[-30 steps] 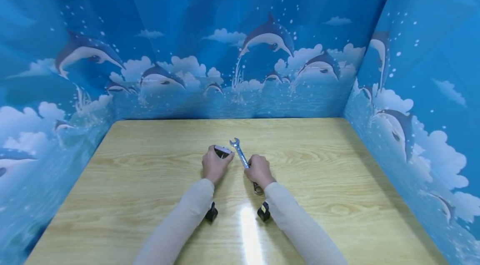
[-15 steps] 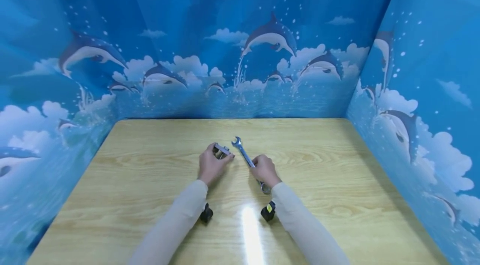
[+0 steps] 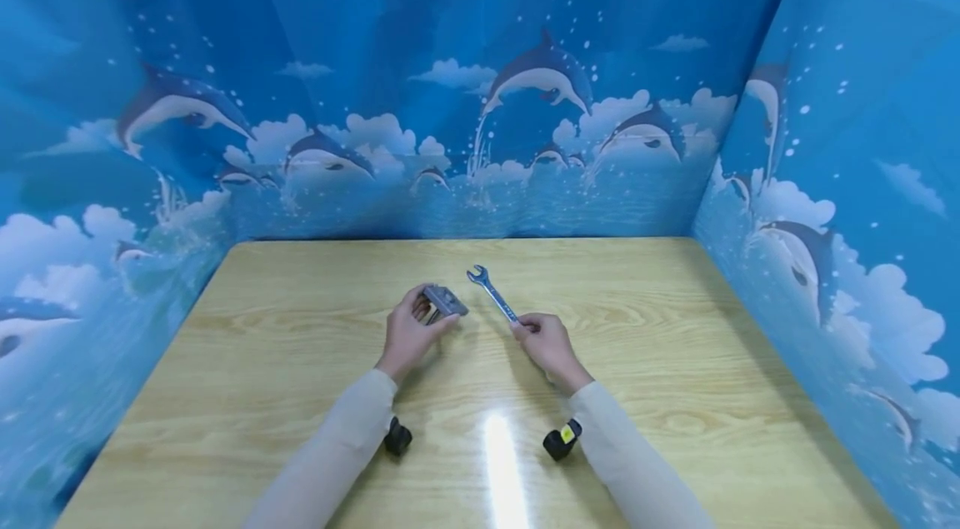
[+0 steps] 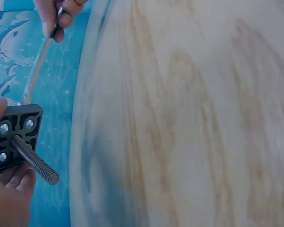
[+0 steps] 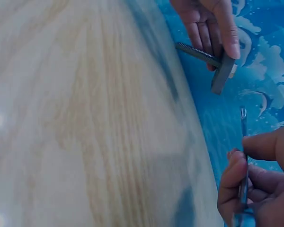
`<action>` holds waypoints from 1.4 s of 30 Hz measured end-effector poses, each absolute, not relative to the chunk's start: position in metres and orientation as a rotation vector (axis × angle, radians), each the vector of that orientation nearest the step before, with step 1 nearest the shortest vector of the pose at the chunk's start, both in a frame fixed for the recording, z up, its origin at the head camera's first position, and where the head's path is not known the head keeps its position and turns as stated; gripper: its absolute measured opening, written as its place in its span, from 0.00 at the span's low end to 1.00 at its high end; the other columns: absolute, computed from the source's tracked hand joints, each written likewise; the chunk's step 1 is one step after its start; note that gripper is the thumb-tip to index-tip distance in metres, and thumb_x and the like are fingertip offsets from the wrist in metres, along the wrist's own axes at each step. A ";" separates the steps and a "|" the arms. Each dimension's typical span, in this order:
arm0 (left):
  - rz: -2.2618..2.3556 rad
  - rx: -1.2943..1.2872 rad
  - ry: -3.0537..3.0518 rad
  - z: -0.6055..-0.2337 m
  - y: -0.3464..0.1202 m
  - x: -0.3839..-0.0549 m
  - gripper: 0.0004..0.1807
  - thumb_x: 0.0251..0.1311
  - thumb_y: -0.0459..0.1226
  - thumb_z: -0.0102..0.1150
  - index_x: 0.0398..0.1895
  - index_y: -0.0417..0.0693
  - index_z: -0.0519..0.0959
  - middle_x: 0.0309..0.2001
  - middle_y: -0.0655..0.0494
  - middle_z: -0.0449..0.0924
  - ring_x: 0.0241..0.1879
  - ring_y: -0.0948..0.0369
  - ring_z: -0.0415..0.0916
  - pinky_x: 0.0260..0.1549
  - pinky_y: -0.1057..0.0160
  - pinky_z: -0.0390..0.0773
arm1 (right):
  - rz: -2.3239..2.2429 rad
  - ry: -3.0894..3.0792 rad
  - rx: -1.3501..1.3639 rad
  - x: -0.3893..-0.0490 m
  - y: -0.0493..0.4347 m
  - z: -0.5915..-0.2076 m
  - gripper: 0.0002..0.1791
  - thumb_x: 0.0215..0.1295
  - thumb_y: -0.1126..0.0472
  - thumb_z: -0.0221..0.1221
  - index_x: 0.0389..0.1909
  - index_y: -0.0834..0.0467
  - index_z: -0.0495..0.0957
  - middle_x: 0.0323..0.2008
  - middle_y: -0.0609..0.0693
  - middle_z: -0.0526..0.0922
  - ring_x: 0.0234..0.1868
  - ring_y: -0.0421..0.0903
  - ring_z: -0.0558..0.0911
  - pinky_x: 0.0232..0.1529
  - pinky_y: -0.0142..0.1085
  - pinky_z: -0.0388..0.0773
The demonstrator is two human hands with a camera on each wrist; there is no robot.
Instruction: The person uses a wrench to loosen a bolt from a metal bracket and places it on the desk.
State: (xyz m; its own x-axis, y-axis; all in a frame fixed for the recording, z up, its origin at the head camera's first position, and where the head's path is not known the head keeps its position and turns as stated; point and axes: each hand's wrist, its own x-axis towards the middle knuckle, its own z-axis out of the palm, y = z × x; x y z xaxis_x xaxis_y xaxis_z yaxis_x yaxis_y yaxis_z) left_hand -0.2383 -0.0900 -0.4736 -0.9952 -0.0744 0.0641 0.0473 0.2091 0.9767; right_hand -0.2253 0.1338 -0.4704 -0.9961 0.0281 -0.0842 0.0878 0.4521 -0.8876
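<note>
In the head view your right hand covers the lower end of the wrench, and the marks along its shaft are too small for you to read. Seen from your left wrist, your left hand runs off the frame's edge, and the threaded rod blocks one corner of the plate — you can't tell what sits there.

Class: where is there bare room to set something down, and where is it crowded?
The table is bare left of the left hand and right of the right hand, out to the blue curtain, and along the table's far edge. Crowded: between the hands, where the grey plate and wrench are held close together.
</note>
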 end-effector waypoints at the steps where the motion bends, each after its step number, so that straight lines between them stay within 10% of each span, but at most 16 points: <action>1: -1.919 0.024 -2.358 -0.472 -0.090 -0.238 0.44 0.46 0.39 0.75 0.68 0.41 0.64 0.64 0.39 0.68 0.64 0.47 0.67 0.65 0.57 0.69 | -1.636 2.607 0.118 -0.223 0.134 -0.468 0.13 0.66 0.62 0.58 0.45 0.67 0.81 0.34 0.58 0.82 0.30 0.44 0.76 0.28 0.31 0.76; 11: -1.891 -0.186 -2.251 -0.459 -0.095 -0.235 0.40 0.48 0.35 0.72 0.67 0.45 0.66 0.64 0.41 0.69 0.63 0.49 0.69 0.64 0.60 0.69 | -1.813 2.468 -0.012 -0.194 0.134 -0.455 0.15 0.70 0.60 0.54 0.48 0.65 0.80 0.28 0.60 0.79 0.20 0.41 0.69 0.14 0.26 0.62; 42: -1.822 -0.419 -2.153 -0.444 -0.103 -0.217 0.42 0.47 0.30 0.71 0.67 0.44 0.64 0.66 0.50 0.68 0.62 0.53 0.70 0.62 0.68 0.69 | -1.898 2.487 -0.134 -0.164 0.114 -0.448 0.13 0.65 0.66 0.59 0.46 0.70 0.80 0.27 0.56 0.81 0.22 0.43 0.75 0.19 0.25 0.73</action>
